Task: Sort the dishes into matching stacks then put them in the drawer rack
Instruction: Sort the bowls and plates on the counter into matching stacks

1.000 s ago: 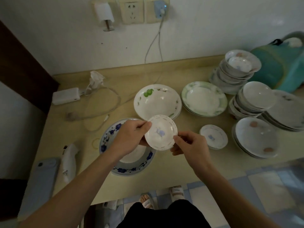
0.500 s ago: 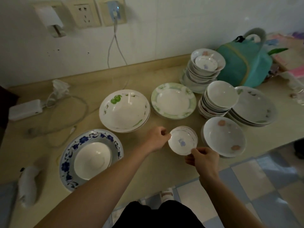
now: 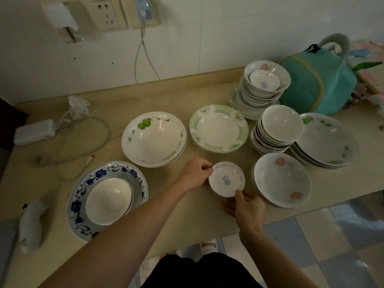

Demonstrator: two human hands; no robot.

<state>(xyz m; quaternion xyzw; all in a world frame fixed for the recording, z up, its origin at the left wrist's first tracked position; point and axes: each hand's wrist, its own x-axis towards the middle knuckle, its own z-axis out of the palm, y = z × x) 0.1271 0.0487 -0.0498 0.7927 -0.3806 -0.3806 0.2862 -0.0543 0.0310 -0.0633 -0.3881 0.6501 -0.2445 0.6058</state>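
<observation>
Mostly dishes on beige counter (image 3: 207,96), tiled wall (image 3: 249,28).

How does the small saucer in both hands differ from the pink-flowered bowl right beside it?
The saucer is clearly smaller and shallower than the pink-flowered bowl. The saucer has a blue motif at its centre; the bowl has pink flowers on its inner wall. The left hand and right hand pinch the saucer's rim, while nothing touches the bowl. Both are white, round, face up and sit near the counter's front edge.
</observation>
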